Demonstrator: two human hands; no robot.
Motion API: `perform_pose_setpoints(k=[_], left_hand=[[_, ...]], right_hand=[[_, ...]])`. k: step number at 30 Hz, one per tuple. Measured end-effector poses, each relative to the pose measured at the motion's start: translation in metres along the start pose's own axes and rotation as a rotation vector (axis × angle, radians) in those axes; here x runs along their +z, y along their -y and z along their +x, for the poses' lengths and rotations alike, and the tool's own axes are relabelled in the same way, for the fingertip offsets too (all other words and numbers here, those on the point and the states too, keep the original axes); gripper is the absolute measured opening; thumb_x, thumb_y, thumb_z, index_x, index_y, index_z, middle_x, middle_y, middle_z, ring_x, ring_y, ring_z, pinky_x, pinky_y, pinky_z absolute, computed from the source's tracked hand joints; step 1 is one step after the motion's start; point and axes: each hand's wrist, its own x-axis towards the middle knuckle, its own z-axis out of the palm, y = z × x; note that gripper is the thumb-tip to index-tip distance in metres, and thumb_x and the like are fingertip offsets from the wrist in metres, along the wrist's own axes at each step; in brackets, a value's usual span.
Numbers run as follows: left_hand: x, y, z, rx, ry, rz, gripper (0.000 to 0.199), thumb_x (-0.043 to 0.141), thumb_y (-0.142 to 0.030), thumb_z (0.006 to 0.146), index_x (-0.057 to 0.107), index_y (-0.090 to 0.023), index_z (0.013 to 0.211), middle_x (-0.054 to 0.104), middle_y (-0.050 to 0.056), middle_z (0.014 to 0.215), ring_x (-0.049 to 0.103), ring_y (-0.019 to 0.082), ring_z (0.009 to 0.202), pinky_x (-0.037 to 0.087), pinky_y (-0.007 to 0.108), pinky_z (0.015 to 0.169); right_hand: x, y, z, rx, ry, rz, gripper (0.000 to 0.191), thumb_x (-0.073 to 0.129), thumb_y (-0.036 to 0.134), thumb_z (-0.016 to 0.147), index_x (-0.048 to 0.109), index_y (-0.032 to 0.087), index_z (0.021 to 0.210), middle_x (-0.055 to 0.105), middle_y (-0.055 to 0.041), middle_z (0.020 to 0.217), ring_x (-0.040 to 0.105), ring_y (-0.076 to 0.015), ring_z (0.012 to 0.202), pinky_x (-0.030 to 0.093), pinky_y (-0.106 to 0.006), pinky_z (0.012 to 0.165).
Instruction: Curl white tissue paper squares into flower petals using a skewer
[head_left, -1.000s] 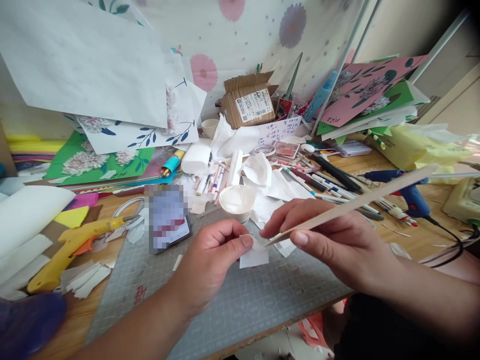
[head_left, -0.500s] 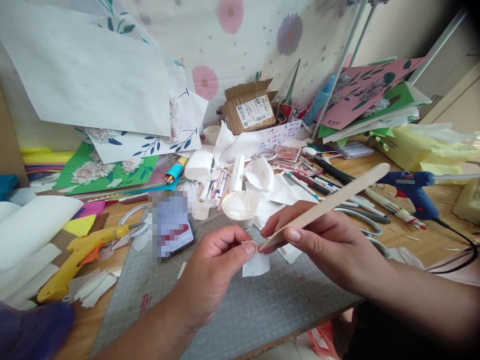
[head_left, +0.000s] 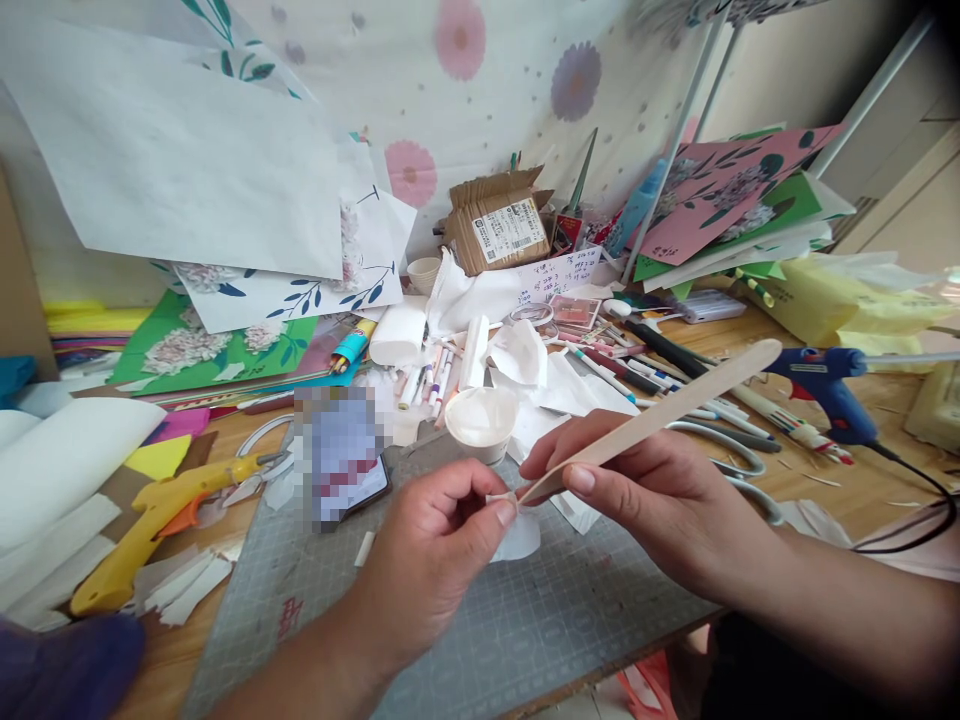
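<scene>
A person's two bare hands meet above a grey cutting mat (head_left: pixel 570 620) on a crowded wooden desk. Between them, in front of a paper cup (head_left: pixel 484 428), is a small piece of thin white paper (head_left: pixel 523 540), gripped by one edge in the left hand (head_left: pixel 435 555) so the rest hangs loose below. Holding it by the edge probably keeps that edge steady for the flat wooden stick (head_left: pixel 667 405) in the right hand (head_left: pixel 652 495). The stick slants, its lower end at the paper's top edge and its rounded end up to the right; the low grip seems meant for fine control of the tip. The cup sits just beyond the hands, perhaps for easy reach, but its contents are unclear. The left thumb and forefinger are pinched together on the paper, the other fingers curled in. The right thumb presses the stick against the fingers behind it, which are partly bent; whether a right fingertip also touches the paper cannot be told.
</scene>
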Motion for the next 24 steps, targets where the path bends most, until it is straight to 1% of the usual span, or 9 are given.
perform_pose_setpoints(k=[5, 9, 13, 18, 24], left_hand=[[0.002, -0.009, 0.0, 0.057, -0.034, 0.189, 0.016, 0.056, -0.032, 0.083, 0.057, -0.019, 0.073, 0.047, -0.004, 0.06, 0.041, 0.011, 0.056, 0.033, 0.023, 0.051], [0.004, -0.015, -0.001, 0.183, -0.097, 0.349, 0.013, 0.055, -0.023, 0.081, 0.059, -0.019, 0.069, 0.053, -0.003, 0.06, 0.047, 0.012, 0.054, 0.038, 0.023, 0.051], [0.004, -0.014, -0.001, 0.284, -0.137, 0.486, 0.013, 0.055, -0.017, 0.079, 0.06, -0.019, 0.068, 0.058, -0.002, 0.061, 0.052, 0.012, 0.055, 0.042, 0.024, 0.053], [0.002, -0.011, -0.002, 0.37, -0.131, 0.568, 0.013, 0.054, -0.014, 0.08, 0.06, -0.018, 0.069, 0.06, -0.002, 0.063, 0.056, 0.012, 0.058, 0.044, 0.023, 0.055], [0.002, -0.012, -0.001, 0.424, -0.134, 0.61, 0.014, 0.054, -0.012, 0.08, 0.058, -0.018, 0.068, 0.061, -0.002, 0.063, 0.058, 0.012, 0.058, 0.044, 0.024, 0.057]], right_hand=[[0.0, 0.002, 0.0, -0.024, -0.003, -0.09, 0.011, 0.056, 0.022, 0.093, 0.067, 0.019, 0.094, 0.069, -0.0043, 0.092, 0.065, -0.0153, 0.086, 0.052, -0.026, 0.078], [-0.001, 0.003, -0.001, -0.045, 0.0, -0.136, 0.014, 0.055, 0.022, 0.094, 0.068, 0.019, 0.092, 0.069, -0.0055, 0.092, 0.065, -0.0173, 0.086, 0.052, -0.029, 0.076], [-0.002, 0.005, -0.001, -0.056, 0.001, -0.184, 0.015, 0.054, 0.022, 0.093, 0.069, 0.019, 0.093, 0.069, -0.0068, 0.094, 0.065, -0.0187, 0.087, 0.052, -0.031, 0.078], [-0.002, 0.005, -0.001, -0.096, 0.022, -0.231, 0.014, 0.053, 0.02, 0.094, 0.068, 0.018, 0.095, 0.068, -0.0065, 0.094, 0.066, -0.0182, 0.087, 0.053, -0.03, 0.078], [-0.002, 0.004, -0.002, -0.096, 0.031, -0.262, 0.015, 0.052, 0.021, 0.094, 0.066, 0.017, 0.095, 0.068, -0.0074, 0.095, 0.067, -0.0182, 0.085, 0.054, -0.031, 0.077]])
